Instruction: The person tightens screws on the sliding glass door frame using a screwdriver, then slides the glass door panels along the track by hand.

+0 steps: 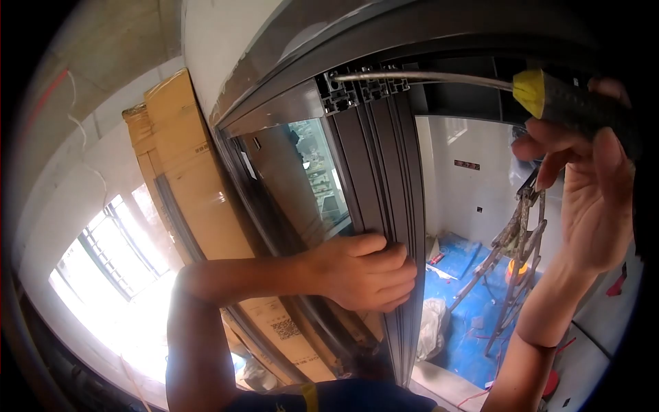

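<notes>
**Two Hands on a Dark Door Frame**

While the left hand (364,271) grips the dark metal frame (384,185), the right hand (594,185) holds a screwdriver (549,96) up high. The left fingers (398,275) are curled tight around the edge of the frame, about halfway up it. The right fingers (607,154) are wrapped around the screwdriver's black and yellow handle. Its long silver rod points to the left, and its tip reaches the top end of the frame, where you can see the little slots inside the metal.

A pane of glass (319,175) sits in the frame, just left of the left hand. Flat brown cardboard packs (189,178) lean against the wall beside it. Past the frame is another room with a blue sheet on the floor (473,323) and a folded ladder (515,254). A bright window (113,264) shines low on the left.
</notes>
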